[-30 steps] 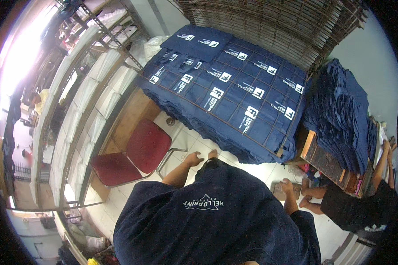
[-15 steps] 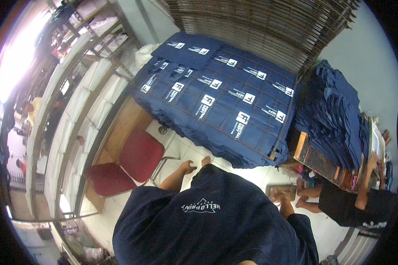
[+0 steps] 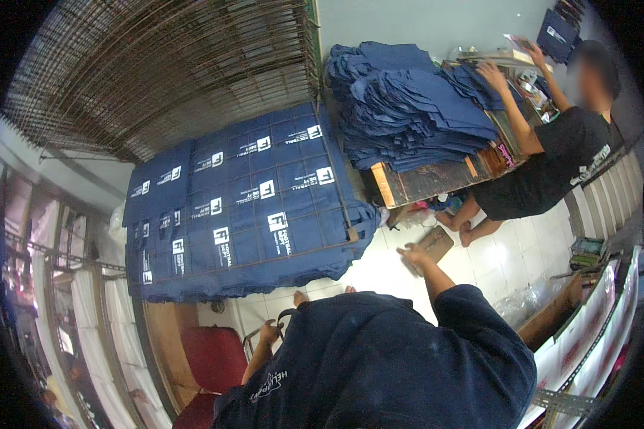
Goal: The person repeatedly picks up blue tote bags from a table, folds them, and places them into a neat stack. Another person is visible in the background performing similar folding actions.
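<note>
My left hand (image 3: 268, 333) hangs beside my dark blue shirt, near the metal frame of the red chair (image 3: 215, 357). Its fingers are loosely bent and apart, with nothing visible in them. My right hand (image 3: 413, 254) is held out over the tiled floor, fingers loosely stretched and empty, above a brown flat block (image 3: 436, 244). Ahead of me a wide stack of navy fabric pieces (image 3: 247, 193) with white prints lies under a thin wire rack. Neither hand touches the stack.
A pile of navy cut fabric (image 3: 415, 107) covers a worn wooden table (image 3: 436, 182) at the right. A person (image 3: 551, 157) in black reaches over that table. Raised wire racks (image 3: 179, 64) hang over the printed stack. Shelving (image 3: 86, 307) stands at the left, more (image 3: 587, 336) at lower right.
My view has turned right, so the stack and chair sit further left, and the table and the person show more fully. My right hand has risen and stretched forward; both hands stay empty.
</note>
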Demonstrator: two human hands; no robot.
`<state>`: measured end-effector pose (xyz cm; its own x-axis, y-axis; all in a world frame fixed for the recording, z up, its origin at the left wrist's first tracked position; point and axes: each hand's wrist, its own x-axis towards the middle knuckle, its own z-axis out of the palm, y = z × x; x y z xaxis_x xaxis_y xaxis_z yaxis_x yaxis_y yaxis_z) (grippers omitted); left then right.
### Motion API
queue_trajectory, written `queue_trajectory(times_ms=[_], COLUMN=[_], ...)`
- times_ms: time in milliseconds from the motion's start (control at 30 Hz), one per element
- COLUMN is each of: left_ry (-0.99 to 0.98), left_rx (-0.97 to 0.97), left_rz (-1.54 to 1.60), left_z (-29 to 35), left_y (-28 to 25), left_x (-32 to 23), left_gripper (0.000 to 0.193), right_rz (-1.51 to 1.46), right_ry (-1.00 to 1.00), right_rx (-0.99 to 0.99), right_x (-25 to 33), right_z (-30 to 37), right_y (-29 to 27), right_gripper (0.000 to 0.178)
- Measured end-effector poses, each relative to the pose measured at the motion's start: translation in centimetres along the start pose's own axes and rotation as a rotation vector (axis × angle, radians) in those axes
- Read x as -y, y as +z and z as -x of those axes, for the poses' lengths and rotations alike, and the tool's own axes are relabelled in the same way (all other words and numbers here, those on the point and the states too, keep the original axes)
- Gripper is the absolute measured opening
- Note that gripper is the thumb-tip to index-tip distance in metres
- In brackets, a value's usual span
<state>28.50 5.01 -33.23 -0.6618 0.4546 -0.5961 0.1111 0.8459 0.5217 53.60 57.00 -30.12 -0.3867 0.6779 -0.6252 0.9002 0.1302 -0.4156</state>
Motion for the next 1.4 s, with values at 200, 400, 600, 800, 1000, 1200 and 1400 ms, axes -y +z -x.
queue_trajectory(times_ms=[200,400,600,800,1000,1200,1400], left_ry=[0.036,0.09,0.215,-0.107,-0.18,-0.116,0.156], left_rx=[-0.022,-0.063,-0.108,-0.162,-0.31,-0.492,-0.639], left_rz=[0.031,0.077,0.151,0.262,0.092,0.391,0.491], left_z=[0.1,0.0,1.5,5.5,5.8,7.2,5.9], left_y=[0.2,0.1,-0.6,-0.8,0.1,-0.5,-7.8], left_x=[1.8,0.6,0.7,4.4,4.9,-1.3,-13.0], left_gripper=[0.06,0.053,0.047,0.051,0.061,0.048,0.039], right_rz=[-0.994,-1.614,-2.061,-2.227,-1.54,-1.373,-0.862], right_ry=[-0.144,-0.418,-0.682,-0.289,-0.348,-0.789,-0.936], right_rx=[-0.18,-0.528,-0.253,-0.084,-0.423,-0.689,-0.314], right_x=[7.4,10.7,14.7,24.3,23.5,31.7,34.1], right_z=[3.1,1.4,-2.0,-6.3,-19.3,-0.9,12.0], right_y=[-9.6,-24.1,-32.8,-34.0,-37.8,-36.9,-37.1], right_gripper=[0.041,0.043,0.095,0.083,0.058,0.049,0.063])
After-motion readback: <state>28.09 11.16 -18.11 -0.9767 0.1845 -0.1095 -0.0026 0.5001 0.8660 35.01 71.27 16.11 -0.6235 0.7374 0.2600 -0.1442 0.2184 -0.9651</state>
